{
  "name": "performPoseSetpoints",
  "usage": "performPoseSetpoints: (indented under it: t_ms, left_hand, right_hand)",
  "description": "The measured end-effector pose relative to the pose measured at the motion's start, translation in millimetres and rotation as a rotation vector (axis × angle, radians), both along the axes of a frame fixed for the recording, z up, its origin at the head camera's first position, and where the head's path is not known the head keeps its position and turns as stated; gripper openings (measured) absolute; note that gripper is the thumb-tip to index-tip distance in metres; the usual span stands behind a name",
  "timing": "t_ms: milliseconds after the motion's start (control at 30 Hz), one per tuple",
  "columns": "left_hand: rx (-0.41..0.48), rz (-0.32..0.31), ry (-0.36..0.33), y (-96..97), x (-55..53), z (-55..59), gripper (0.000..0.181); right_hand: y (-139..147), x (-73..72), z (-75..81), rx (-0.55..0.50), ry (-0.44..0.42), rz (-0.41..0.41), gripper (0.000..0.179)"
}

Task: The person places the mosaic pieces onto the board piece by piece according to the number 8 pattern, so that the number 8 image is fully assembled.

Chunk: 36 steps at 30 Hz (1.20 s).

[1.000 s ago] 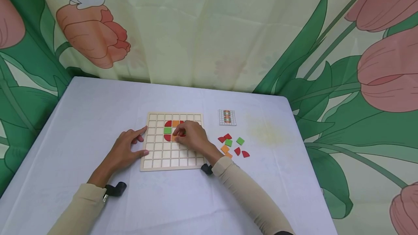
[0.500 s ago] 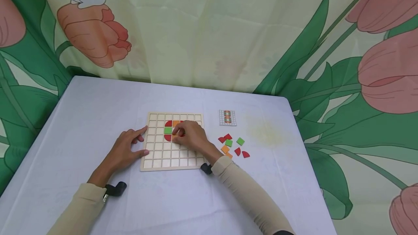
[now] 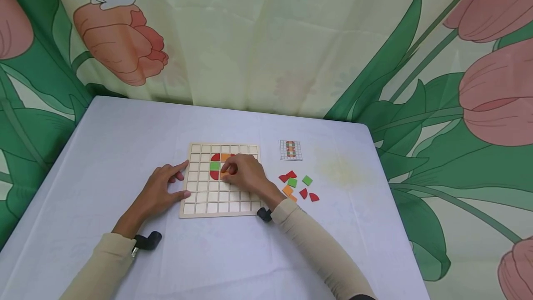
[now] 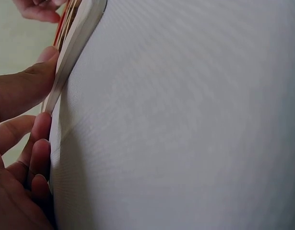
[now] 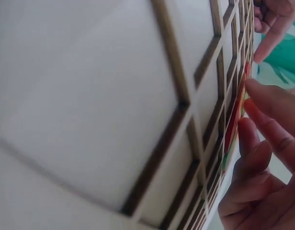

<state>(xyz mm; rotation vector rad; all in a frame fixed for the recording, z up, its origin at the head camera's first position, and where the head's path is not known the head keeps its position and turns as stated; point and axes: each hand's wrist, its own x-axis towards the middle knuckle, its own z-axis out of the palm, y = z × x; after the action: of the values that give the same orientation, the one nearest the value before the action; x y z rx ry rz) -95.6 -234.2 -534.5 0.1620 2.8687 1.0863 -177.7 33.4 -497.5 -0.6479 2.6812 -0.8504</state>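
Observation:
A wooden grid board [image 3: 201, 198] lies on the white table. On its left edge my left hand [image 3: 156, 191] rests thumb and forefinger spread apart, the other fingers bent; the left wrist view shows the thumb [image 4: 34, 79] against the wooden rim. Over the board's middle, my right hand [image 3: 247, 175] has thumb and forefinger pinched at an orange square tile [image 3: 223, 176], partly hidden by them. Beside it sit a red quarter-round tile [image 3: 214, 175], a green square [image 3: 214, 165] and another red quarter-round [image 3: 215, 157]. A second orange square [image 3: 225, 157] is in the upper row.
Right of the board lie loose tiles: red quarter-rounds [image 3: 314, 197], green squares [image 3: 307, 180] and orange squares [image 3: 288, 190], some partly behind the right forearm. A small pattern card [image 3: 290, 150] lies farther back. Behind the table [image 3: 125, 119] hangs a tulip-print curtain [image 3: 233, 50].
The right fingertips shift only slightly at the orange tile in the board's middle. My left hand stays at the board's left edge, and the loose tiles have not moved.

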Motion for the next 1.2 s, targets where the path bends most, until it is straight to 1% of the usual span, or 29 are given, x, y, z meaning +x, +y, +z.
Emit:
performPoseSetpoints:
  t_ms: [133,267,433,667,800,1000,1200]
  left_hand:
    - [0.004,0.001,-0.004,-0.3,0.7,0.5,0.094]
    - [0.01,0.001,-0.002,-0.1,0.9,1.7,0.093]
    - [0.01,0.0,0.001,0.6,0.6,3.4,0.093]
    - [0.009,0.001,-0.012,0.6,1.1,3.9,0.094]
    - [0.011,0.007,-0.013,0.8,1.7,3.4,0.094]
    - [0.015,0.011,-0.014,1.2,1.6,4.0,0.094]
    - [0.015,0.008,-0.026,0.9,0.6,4.6,0.093]
  right_hand:
    - [8.8,0.6,-1.0,-0.074,-0.039,-0.03,0.012]
    - [23.2,1.5,-1.2,-0.147,-0.07,-0.086,0.014]
    - [46.1,2.3,1.1,-0.188,-0.087,-0.161,0.013]
    - [80.5,3.5,5.0,-0.189,-0.093,-0.265,0.016]
    - [98.6,5.2,5.2,-0.186,-0.075,-0.3,0.016]
    - [124.7,7.2,2.7,-0.149,-0.066,-0.378,0.017]
    - [147.3,7.8,-1.9,-0.088,-0.063,-0.437,0.017]
